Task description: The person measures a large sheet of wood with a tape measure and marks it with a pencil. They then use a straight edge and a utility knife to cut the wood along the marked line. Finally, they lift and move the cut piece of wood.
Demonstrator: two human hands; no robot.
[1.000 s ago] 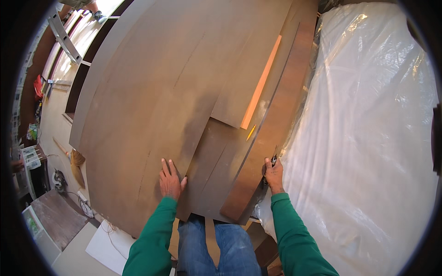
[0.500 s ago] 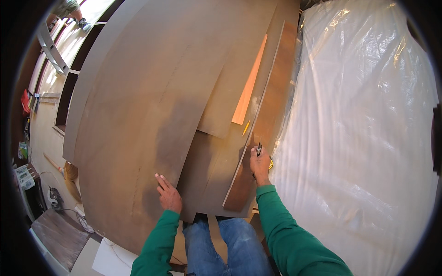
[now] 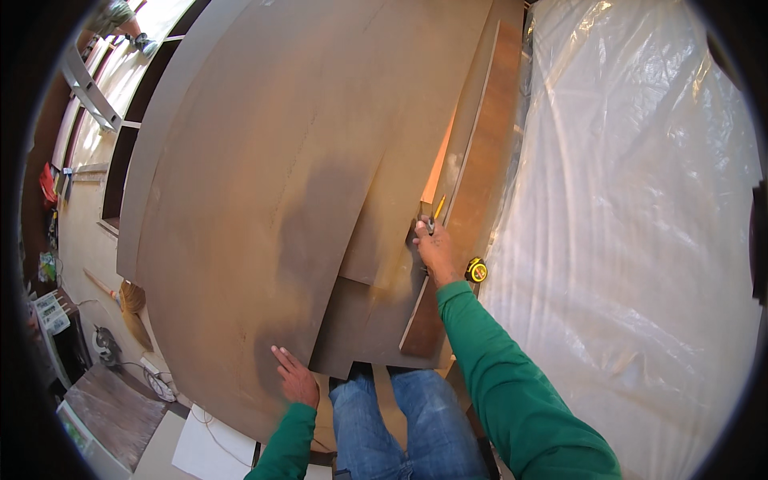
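Observation:
My left hand lies on a large brown sheet, palm down, fingers stretched and holding nothing. My right hand reaches over a long narrow brown board, closed around a small black-and-silver tool; its kind is unclear. A yellow pencil is right at the fingertips; I cannot tell whether they grip it. Beyond them, an orange strip shows partly from under a smaller brown panel. A yellow-and-black tape measure sits beside my right wrist.
Clear plastic sheeting covers the surface at my right. At the left are a broom, a circular saw with a cord, and a metal ladder. Another person's leg shows at the far upper left.
My right hand has moved forward and left, off the narrow board to the pencil, uncovering the tape measure. The smaller panel sits nearer to me and hides more of the orange strip.

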